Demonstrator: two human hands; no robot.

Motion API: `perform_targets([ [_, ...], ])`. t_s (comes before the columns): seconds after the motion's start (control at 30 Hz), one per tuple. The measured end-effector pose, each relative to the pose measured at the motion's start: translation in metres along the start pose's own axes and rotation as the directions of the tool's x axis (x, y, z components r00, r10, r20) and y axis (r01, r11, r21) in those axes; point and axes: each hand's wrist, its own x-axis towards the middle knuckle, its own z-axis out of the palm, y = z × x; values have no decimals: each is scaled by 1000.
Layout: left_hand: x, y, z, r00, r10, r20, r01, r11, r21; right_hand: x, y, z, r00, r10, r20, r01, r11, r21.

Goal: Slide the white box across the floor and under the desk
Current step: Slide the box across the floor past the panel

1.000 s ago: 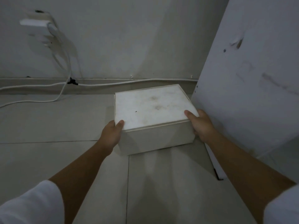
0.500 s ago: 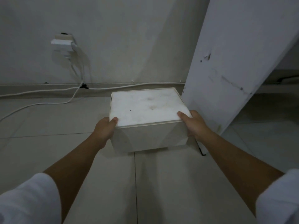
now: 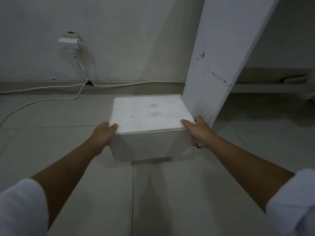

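The white box (image 3: 150, 114) is in the middle of the view, over the tiled floor (image 3: 68, 150), with a shadow beneath its front edge. My left hand (image 3: 104, 135) grips its near left corner, thumb on the lid. My right hand (image 3: 197, 132) grips its near right corner, thumb on top. The box's right side is next to the desk's white side panel (image 3: 218, 53), which rises slanted at the right. The dark space under the desk (image 3: 272, 106) opens to the right of that panel.
A wall socket with a white plug (image 3: 70, 40) is on the back wall at the left. White cables (image 3: 51, 99) trail from it across the floor and along the skirting. A small dark object (image 3: 198, 145) lies at the panel's foot.
The view has swung right, so more of the space under the desk shows. The box has come slightly nearer to me and looks lifted at the front. Both hands keep their hold.
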Motion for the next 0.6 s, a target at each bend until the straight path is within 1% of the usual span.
perform_targets([
  [0.17,-36,-7,5,1000,15,-7,-15,1000,21,-21,11,-21,997,-24,76,28,999,-46],
  [0.3,-62,-6,9,1000,9,-17,-8,998,60,-38,19,-37,993,-13,119,22,997,-79],
  [0.43,-82,0,22,1000,16,-14,-14,995,103,-50,28,-59,989,-20,149,31,997,-69],
  [0.6,-91,14,55,998,34,44,-42,980,194,-53,50,-97,989,-2,147,11,998,-62],
])
